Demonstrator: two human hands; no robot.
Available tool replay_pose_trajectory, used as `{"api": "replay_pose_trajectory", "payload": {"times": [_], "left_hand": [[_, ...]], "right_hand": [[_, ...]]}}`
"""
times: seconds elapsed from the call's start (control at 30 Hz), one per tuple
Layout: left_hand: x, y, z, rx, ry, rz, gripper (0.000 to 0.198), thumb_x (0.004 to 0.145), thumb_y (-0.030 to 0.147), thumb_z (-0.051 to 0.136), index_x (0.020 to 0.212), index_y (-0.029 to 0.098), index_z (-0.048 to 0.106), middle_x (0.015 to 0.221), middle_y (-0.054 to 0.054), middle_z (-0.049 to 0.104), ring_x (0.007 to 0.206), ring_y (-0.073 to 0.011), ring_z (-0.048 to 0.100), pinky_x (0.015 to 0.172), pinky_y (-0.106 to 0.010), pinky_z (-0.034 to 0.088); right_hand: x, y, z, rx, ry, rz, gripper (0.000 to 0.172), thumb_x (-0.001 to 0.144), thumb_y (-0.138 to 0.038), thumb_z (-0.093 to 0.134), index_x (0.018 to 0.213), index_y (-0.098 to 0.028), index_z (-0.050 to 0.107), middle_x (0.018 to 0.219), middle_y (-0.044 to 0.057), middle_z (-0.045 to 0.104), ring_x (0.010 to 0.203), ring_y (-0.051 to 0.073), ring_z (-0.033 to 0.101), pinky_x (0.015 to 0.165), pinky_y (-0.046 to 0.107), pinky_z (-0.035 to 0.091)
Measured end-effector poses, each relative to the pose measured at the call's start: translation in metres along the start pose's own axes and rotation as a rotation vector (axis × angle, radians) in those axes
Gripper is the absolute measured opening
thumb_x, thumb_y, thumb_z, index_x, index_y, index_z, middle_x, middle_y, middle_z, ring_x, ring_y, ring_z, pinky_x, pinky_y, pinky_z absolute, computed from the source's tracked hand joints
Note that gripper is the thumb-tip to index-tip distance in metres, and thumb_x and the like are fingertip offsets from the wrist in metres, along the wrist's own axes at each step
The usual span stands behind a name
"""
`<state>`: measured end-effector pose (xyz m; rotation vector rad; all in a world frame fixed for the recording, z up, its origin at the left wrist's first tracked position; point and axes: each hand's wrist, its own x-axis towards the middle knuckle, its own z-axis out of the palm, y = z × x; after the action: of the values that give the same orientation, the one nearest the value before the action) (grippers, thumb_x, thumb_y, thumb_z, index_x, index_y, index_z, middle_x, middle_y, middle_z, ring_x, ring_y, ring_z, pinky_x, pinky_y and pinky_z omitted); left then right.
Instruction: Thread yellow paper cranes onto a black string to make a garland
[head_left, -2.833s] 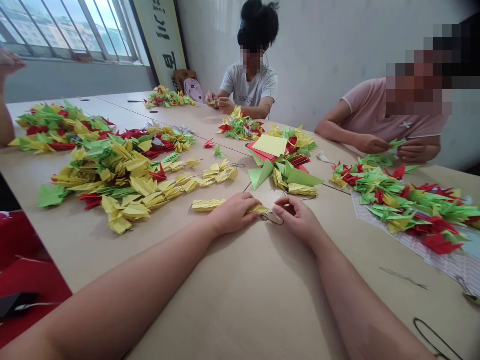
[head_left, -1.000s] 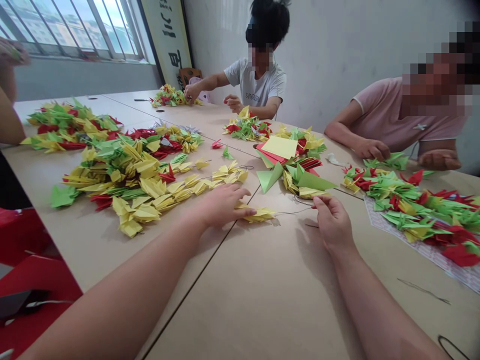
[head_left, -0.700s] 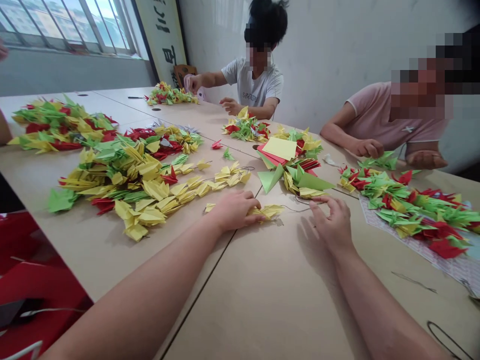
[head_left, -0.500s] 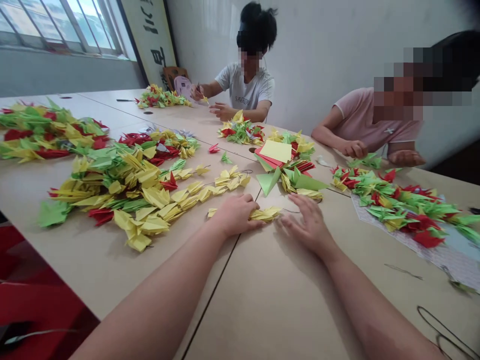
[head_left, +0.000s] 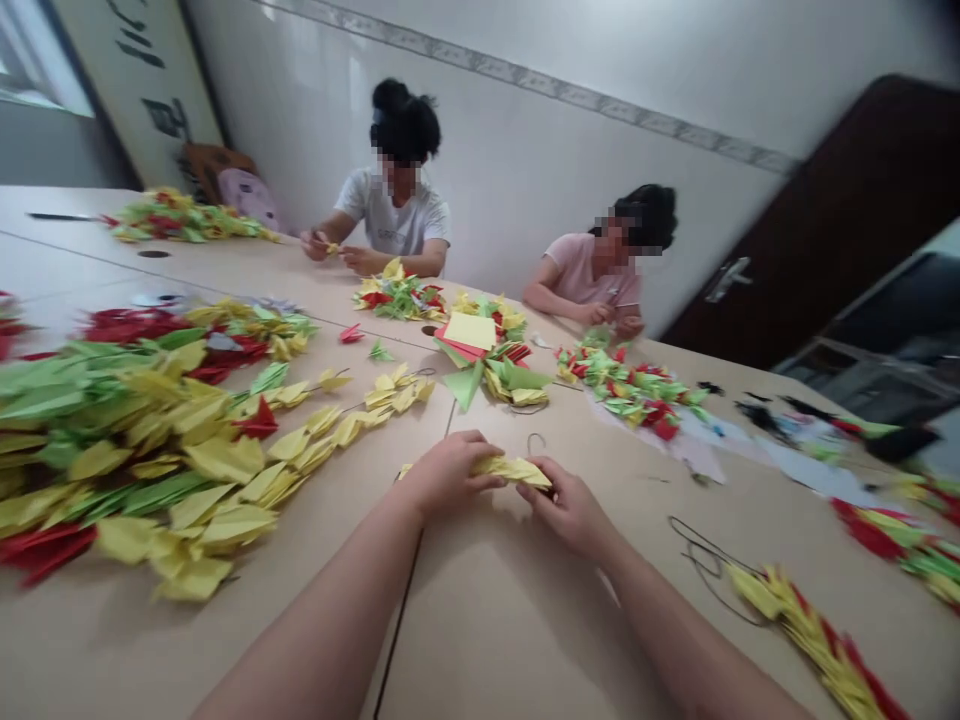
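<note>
Right hand (head_left: 574, 508), just beside the yellow paper strand (head_left: 520, 470) half a second ago, now pinches its right end.
The left hand (head_left: 452, 470) curls over the middle, so the strand looks secured from both sides, low over the table (head_left: 495, 620), right of the large paper pile (head_left: 135, 440), nearer than the stacked sheets (head_left: 471, 330).

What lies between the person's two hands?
In the head view, a strand of yellow folded paper spans from the left hand to the right hand.
</note>
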<state>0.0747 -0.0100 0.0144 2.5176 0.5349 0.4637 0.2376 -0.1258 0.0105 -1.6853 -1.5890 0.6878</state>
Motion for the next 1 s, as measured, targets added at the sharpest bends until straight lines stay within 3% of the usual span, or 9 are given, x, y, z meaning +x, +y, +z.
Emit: {"api": "replay_pose_trajectory", "payload": {"times": [0.2,0.33,0.53,0.67,0.77,0.87,1.0], "left_hand": [[0.009,0.046,0.029,-0.141,-0.096,0.28,0.041,0.076,0.044,0.055,0.109,0.02,0.057,0.096,-0.007,0.058,0.087,-0.0167,0.055,0.076,-0.025,0.044],[0.007,0.057,0.041,-0.104,-0.191,0.338,0.041,0.075,0.042,0.056,0.109,0.021,0.057,0.097,-0.007,0.058,0.089,-0.0181,0.055,0.075,-0.026,0.044],[0.004,0.063,0.047,-0.038,-0.163,0.381,0.058,0.068,0.053,0.059,0.117,0.023,0.049,0.104,-0.007,0.057,0.096,-0.0219,0.054,0.083,-0.033,0.041],[0.003,0.07,0.05,0.03,-0.209,0.373,0.037,0.078,0.045,0.049,0.105,0.02,0.052,0.095,-0.006,0.062,0.088,-0.0212,0.057,0.078,-0.032,0.043],[0.002,0.067,0.049,0.114,-0.23,0.334,0.025,0.078,0.033,0.049,0.099,0.02,0.054,0.087,-0.005,0.064,0.081,-0.0206,0.059,0.07,-0.03,0.044],[0.003,0.06,0.045,0.194,-0.23,0.319,0.021,0.074,0.027,0.05,0.093,0.02,0.057,0.083,-0.004,0.064,0.077,-0.0208,0.06,0.069,-0.03,0.044],[0.004,0.053,0.041,0.217,-0.225,0.307,0.025,0.073,0.031,0.054,0.095,0.021,0.06,0.085,-0.004,0.062,0.082,-0.0211,0.058,0.074,-0.032,0.044]], "right_hand": [[-0.08,-0.008,-0.014,0.344,0.275,0.318,0.039,0.072,-0.048,0.057,0.097,-0.018,0.053,0.06,-0.004,0.04,0.049,0.008,0.033,0.044,0.021,0.027],[-0.11,-0.008,-0.013,0.427,0.339,0.433,0.04,0.072,-0.052,0.056,0.091,-0.017,0.052,0.054,-0.007,0.03,0.044,0.006,0.02,0.041,0.02,0.017],[-0.114,-0.014,-0.007,0.327,0.256,0.429,0.038,0.078,-0.054,0.045,0.072,-0.016,0.049,0.048,-0.007,0.03,0.044,0.007,0.024,0.043,0.022,0.019],[-0.109,-0.012,-0.005,0.226,0.249,0.366,0.039,0.08,-0.053,0.042,0.063,-0.018,0.044,0.049,-0.005,0.034,0.046,0.008,0.03,0.046,0.023,0.023],[-0.11,-0.005,-0.007,0.178,0.266,0.39,0.037,0.079,-0.053,0.042,0.075,-0.017,0.051,0.049,-0.006,0.032,0.046,0.009,0.029,0.046,0.023,0.021],[-0.114,0.002,-0.011,0.258,0.256,0.458,0.04,0.078,-0.056,0.043,0.083,-0.017,0.053,0.05,-0.007,0.027,0.046,0.009,0.025,0.045,0.023,0.017],[-0.12,0.001,-0.016,0.475,0.182,0.579,0.041,0.078,-0.057,0.041,0.071,-0.018,0.05,0.049,-0.008,0.022,0.044,0.007,0.016,0.043,0.023,0.012]]}}
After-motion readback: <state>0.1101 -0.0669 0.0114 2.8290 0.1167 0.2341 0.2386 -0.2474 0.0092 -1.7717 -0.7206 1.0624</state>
